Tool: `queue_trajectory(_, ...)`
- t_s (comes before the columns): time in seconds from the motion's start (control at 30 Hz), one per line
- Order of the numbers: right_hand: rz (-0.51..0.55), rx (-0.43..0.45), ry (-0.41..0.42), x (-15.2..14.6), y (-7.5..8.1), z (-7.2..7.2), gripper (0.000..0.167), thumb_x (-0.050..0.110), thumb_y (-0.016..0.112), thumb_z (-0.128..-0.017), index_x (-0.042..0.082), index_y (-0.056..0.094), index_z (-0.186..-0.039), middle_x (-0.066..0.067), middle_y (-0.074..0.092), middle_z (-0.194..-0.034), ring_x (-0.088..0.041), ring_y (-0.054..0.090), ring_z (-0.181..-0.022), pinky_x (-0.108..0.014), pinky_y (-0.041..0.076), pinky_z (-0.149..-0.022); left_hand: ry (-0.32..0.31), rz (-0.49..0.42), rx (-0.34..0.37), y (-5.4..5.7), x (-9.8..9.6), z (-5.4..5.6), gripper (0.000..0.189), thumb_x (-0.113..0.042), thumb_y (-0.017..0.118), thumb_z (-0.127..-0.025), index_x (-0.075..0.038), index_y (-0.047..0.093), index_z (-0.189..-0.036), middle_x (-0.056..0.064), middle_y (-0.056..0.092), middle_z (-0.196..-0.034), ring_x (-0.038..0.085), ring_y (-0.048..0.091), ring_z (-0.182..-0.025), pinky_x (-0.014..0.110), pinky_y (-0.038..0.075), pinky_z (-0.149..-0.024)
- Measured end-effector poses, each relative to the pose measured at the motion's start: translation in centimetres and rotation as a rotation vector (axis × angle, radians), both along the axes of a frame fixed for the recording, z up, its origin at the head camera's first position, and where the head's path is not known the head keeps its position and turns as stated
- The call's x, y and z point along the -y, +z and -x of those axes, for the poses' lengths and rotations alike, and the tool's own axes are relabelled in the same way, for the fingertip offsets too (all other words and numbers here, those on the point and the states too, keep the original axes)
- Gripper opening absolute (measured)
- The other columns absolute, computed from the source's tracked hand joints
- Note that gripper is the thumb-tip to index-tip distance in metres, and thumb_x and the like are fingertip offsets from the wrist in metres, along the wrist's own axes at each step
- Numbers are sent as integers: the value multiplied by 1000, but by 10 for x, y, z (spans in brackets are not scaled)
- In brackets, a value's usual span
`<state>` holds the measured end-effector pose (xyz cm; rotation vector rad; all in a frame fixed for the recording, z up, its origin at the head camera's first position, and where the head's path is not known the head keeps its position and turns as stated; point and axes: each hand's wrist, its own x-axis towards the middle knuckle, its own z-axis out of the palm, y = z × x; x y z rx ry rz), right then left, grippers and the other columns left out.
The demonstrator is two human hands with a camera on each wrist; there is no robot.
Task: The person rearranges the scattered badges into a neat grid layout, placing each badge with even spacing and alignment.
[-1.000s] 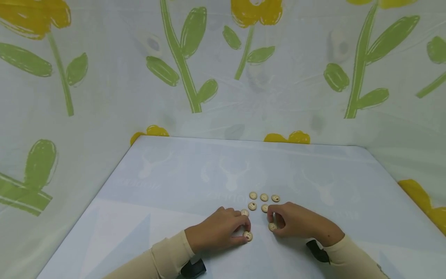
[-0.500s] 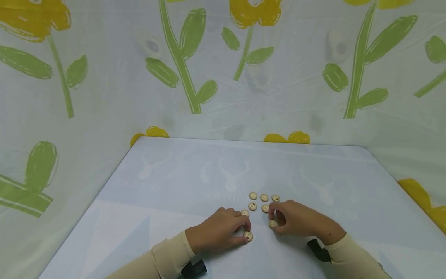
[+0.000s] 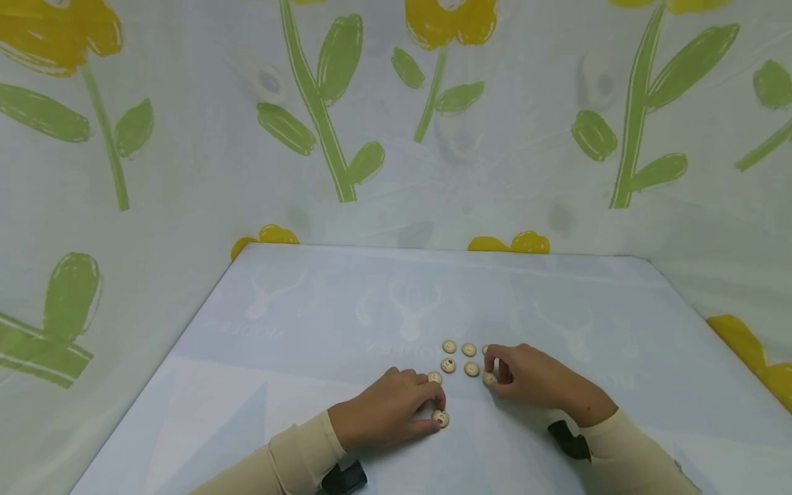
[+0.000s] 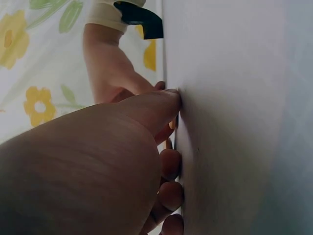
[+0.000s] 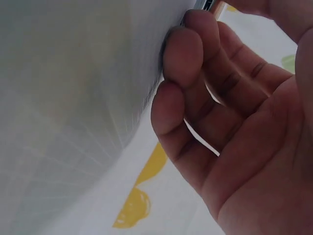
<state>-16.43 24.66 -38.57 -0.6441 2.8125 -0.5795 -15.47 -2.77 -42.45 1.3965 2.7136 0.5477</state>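
Several round beige wooden buttons lie on the table in the head view. My left hand [image 3: 392, 409] pinches a wooden button [image 3: 441, 419] between thumb and a curled finger, down on the tabletop. Another wooden button [image 3: 435, 377] lies against that hand's far fingers. To the right, my right hand [image 3: 535, 378] pinches a wooden button [image 3: 489, 379] at its thumb and fingertip, just right of a loose wooden button [image 3: 471, 369]. Its curled finger partly covers a button [image 3: 486, 350] behind. In both wrist views the fingers hide the pinched buttons.
Loose buttons [image 3: 449, 346] stand in short rows beyond the hands, with another button [image 3: 469, 349] and a marked button [image 3: 448, 365] among them. The pale table [image 3: 334, 302] reaches back to a flower-print curtain [image 3: 204, 124]. Each wrist wears a black band [image 3: 344, 478].
My right hand has slid away from me and slightly right along the table, carrying its button up beside the second row. The left hand stays in place on its button.
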Motion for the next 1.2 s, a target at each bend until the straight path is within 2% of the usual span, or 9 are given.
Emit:
queue_trajectory(0.27,-16,16,-75,-1,1,1,18,17,73,-88,19,59,-98,9,54,-67,-5,47,-59,-22,41,-55,4,9,8,3,-2,1,15,-42,68,-93,-32,65,-104,-21,57,-87,-1,43,-76,21,33,-70)
queue_trajectory(0.53,-27,-2,-84,0,1,4,19,12,73,-88,17,59,-99,8,54,-65,-6,47,-57,-22,40,-54,14,-2,3,2,-1,1,14,-42,68,-93,-32,66,-104,-20,58,-88,-1,44,-76,21,34,-71)
queue_trajectory(0.7,-35,1,-103,2,1,6,19,10,73,-87,16,58,-99,6,54,-65,-7,47,-58,-22,41,-54,21,-15,28,2,1,2,13,-41,68,-94,-32,67,-103,-20,59,-89,-1,44,-77,21,34,-72)
queue_trajectory(0.93,-30,28,-161,3,-2,8,20,10,73,-87,17,58,-99,4,54,-66,-9,49,-60,-23,41,-55,9,-19,37,2,4,3,13,-39,69,-94,-31,66,-105,-19,55,-86,-1,44,-76,21,35,-74)
queue_trajectory(1.2,-6,55,-174,1,-6,6,20,10,73,-88,17,58,-99,3,54,-66,-10,48,-61,-23,41,-55,-22,-22,66,3,3,3,13,-36,70,-93,-30,67,-104,-18,52,-82,-1,44,-75,20,36,-73)
